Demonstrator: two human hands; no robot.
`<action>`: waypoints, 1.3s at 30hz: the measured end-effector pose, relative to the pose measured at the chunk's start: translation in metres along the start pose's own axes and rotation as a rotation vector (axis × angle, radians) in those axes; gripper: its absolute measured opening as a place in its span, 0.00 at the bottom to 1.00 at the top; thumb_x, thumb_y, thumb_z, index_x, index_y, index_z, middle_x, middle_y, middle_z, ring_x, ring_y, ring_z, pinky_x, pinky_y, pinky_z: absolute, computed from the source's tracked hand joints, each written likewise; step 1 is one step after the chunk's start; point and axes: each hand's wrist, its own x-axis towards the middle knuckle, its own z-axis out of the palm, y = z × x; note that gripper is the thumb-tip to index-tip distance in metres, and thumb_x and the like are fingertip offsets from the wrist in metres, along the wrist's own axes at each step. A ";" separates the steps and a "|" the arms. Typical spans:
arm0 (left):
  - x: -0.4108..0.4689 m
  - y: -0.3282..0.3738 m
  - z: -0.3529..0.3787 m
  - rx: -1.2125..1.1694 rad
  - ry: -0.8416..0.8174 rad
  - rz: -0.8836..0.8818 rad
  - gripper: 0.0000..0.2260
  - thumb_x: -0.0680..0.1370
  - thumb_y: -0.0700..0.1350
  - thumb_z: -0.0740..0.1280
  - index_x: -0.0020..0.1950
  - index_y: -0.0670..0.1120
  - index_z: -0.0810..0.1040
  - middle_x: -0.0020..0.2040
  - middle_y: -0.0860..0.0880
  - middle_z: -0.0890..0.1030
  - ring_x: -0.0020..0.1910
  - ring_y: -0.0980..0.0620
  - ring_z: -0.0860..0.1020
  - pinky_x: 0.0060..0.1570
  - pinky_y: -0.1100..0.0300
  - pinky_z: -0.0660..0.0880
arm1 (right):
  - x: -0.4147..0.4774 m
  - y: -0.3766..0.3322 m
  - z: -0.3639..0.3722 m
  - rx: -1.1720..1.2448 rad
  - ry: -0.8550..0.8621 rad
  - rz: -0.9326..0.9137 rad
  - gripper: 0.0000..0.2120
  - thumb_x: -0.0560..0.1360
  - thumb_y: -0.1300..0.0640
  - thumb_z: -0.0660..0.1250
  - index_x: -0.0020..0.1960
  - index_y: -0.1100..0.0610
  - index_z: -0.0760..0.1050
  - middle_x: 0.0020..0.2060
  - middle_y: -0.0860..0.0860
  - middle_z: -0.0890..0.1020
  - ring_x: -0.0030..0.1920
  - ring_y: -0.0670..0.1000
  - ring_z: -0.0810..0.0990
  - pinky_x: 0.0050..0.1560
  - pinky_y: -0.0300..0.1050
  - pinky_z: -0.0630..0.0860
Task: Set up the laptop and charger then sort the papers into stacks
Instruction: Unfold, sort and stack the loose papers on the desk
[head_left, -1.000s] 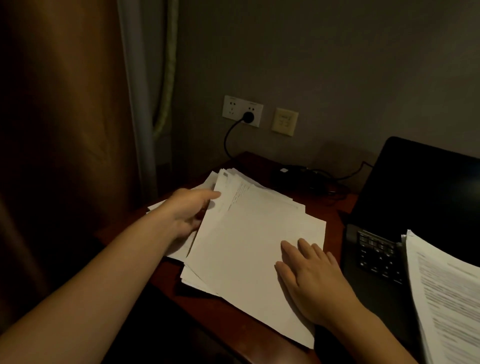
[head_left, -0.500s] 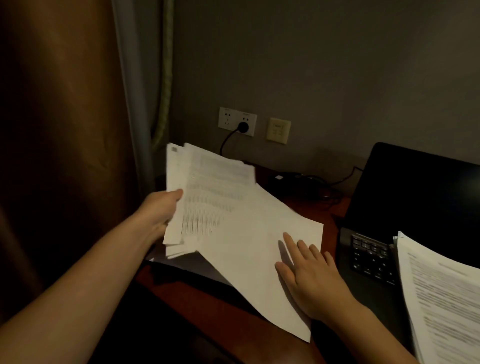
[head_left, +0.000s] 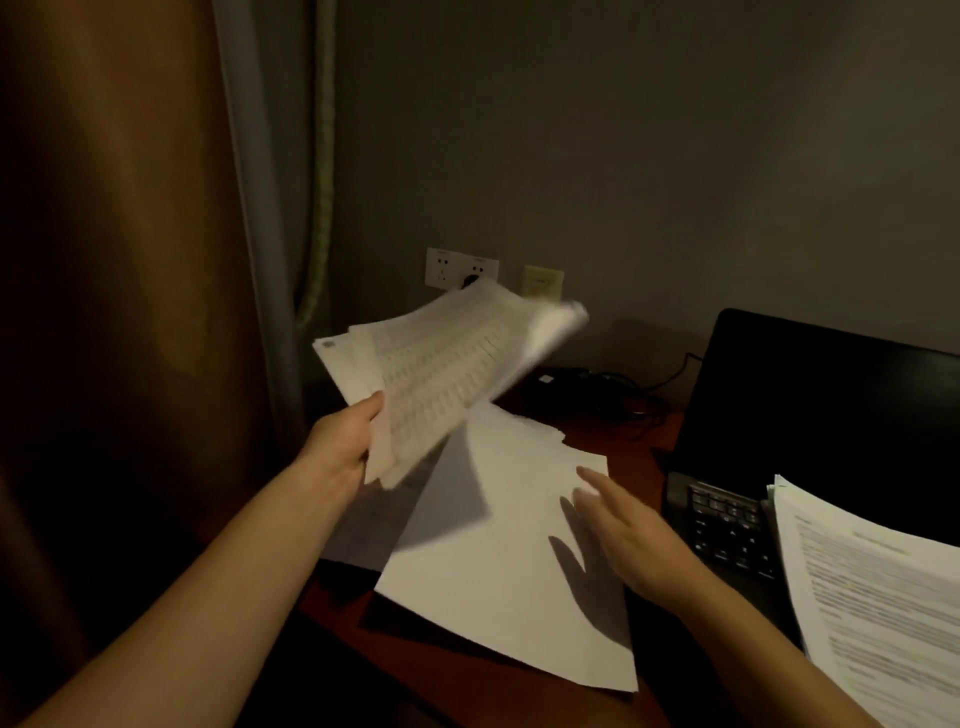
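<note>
Left hand (head_left: 340, 441) grip clamped on raised sheaf (head_left: 447, 364), partly covering wall socket (head_left: 440, 266), right hand (head_left: 636, 538) grip apart

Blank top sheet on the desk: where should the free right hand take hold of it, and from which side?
Probably by its right edge, from the laptop side: the blank top sheet lies flat, that edge is uncovered, and the right hand hovers open over it. Thumb under, fingers on top.
</note>
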 end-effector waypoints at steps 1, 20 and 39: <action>-0.002 -0.003 0.001 0.004 -0.050 -0.008 0.13 0.83 0.44 0.64 0.63 0.39 0.78 0.55 0.42 0.82 0.46 0.46 0.81 0.40 0.53 0.78 | 0.002 -0.002 -0.002 0.194 0.087 0.038 0.25 0.84 0.40 0.50 0.76 0.49 0.66 0.61 0.49 0.81 0.68 0.53 0.76 0.58 0.41 0.72; 0.002 -0.031 -0.005 0.072 -0.058 0.038 0.09 0.82 0.47 0.66 0.56 0.44 0.81 0.45 0.44 0.85 0.44 0.44 0.84 0.39 0.52 0.80 | -0.016 0.017 -0.012 -0.045 0.332 0.154 0.08 0.80 0.58 0.67 0.42 0.58 0.78 0.36 0.52 0.81 0.32 0.49 0.79 0.25 0.35 0.72; 0.005 0.003 -0.002 -0.302 -0.450 -0.046 0.21 0.80 0.52 0.64 0.69 0.44 0.77 0.65 0.42 0.79 0.59 0.43 0.80 0.54 0.46 0.81 | -0.010 0.020 0.000 0.003 0.389 -0.020 0.09 0.78 0.53 0.71 0.56 0.48 0.73 0.47 0.41 0.79 0.45 0.40 0.79 0.37 0.31 0.75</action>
